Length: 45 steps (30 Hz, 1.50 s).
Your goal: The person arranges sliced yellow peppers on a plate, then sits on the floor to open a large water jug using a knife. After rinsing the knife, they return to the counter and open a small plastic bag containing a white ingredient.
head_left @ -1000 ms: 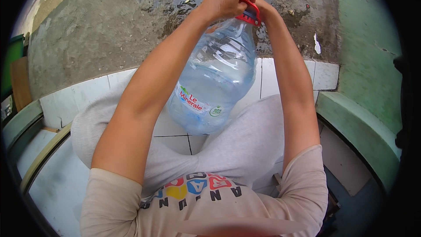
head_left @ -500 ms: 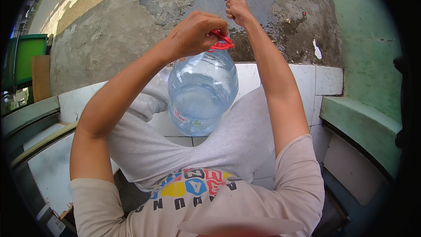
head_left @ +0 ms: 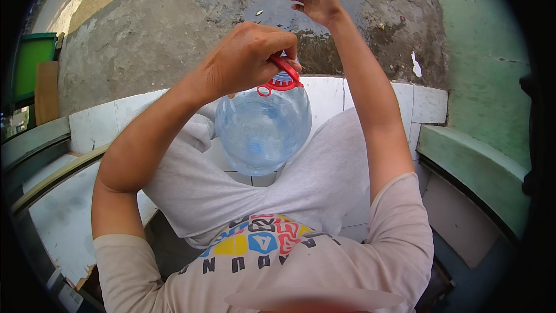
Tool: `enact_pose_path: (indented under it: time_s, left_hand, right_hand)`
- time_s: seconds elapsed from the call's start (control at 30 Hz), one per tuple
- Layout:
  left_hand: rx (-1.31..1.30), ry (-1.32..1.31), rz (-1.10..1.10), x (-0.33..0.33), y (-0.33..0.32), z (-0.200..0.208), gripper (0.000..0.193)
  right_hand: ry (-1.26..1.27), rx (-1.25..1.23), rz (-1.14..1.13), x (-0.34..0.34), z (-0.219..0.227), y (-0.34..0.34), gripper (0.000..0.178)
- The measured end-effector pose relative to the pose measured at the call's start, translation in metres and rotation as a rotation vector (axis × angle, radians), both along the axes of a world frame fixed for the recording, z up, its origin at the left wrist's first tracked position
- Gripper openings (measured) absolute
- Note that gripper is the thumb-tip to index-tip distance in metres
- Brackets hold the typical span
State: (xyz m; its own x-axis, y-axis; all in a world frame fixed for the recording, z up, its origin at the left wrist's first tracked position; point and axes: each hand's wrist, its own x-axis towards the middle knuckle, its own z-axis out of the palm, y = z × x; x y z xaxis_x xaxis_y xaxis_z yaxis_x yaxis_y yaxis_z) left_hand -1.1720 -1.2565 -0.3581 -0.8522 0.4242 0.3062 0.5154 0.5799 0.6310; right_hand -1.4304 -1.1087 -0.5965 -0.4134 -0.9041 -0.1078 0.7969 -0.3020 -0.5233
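Note:
A large clear-blue plastic water jug (head_left: 263, 133) stands between my legs on white tiles, its neck leaning slightly toward me. My left hand (head_left: 249, 55) is closed round the red carrying handle (head_left: 285, 68) at the jug's neck and hides part of the mouth. Beyond the jug and to its right, my right hand (head_left: 317, 1) is held out over the concrete, empty, with its fingers apart and thumb raised. A small pale scrap (head_left: 259, 13) shows against the concrete to the left of that hand; whether it lies there or is in the air I cannot tell.
White tiles (head_left: 324, 101) edge the step I sit on, with rough, partly wet concrete (head_left: 145, 40) beyond. A green wall with a ledge (head_left: 472, 150) bounds the right side. At far left are a green panel (head_left: 36, 64) and a wooden board (head_left: 46, 90).
My right hand has gone from closed to open and moved slightly farther away. The pale scrap has appeared on its left. My left hand has drawn the jug's neck nearer me.

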Motion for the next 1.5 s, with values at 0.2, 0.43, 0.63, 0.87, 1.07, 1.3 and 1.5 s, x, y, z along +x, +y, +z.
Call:
enact_pose_path:
  time_s: [0.2, 0.43, 0.63, 0.87, 1.07, 1.3, 1.5]
  left_hand:
    - [-0.172, -0.120, -0.064, -0.018, -0.001, -0.008, 0.010]
    - [-0.252, -0.078, -0.117, -0.049, -0.008, -0.039, 0.018]
    - [-0.410, -0.185, -0.123, -0.074, -0.012, -0.065, 0.031]
    - [-0.453, -0.333, -0.065, -0.095, -0.015, -0.097, 0.045]
    - [-0.356, -0.260, -0.106, -0.106, -0.021, -0.127, 0.039]
    - [-0.367, -0.380, -0.189, -0.122, -0.020, -0.141, 0.045]
    - [-0.421, -0.436, -0.180, -0.125, -0.023, -0.162, 0.047]
  right_hand:
    - [0.287, 0.501, 0.148, 0.077, 0.044, -0.019, 0.040]
    - [-0.007, 0.634, 0.200, 0.077, 0.024, -0.042, 0.038]
    - [0.030, 0.629, 0.225, 0.036, -0.013, -0.053, 0.037]
    - [0.044, 0.583, 0.177, 0.001, -0.042, -0.053, 0.041]
    - [-0.017, 0.589, 0.179, -0.005, -0.057, -0.054, 0.042]
    - [-0.005, 0.632, 0.126, -0.016, -0.068, -0.059, 0.045]
    - [0.023, 0.687, 0.186, -0.021, -0.080, -0.055, 0.042]
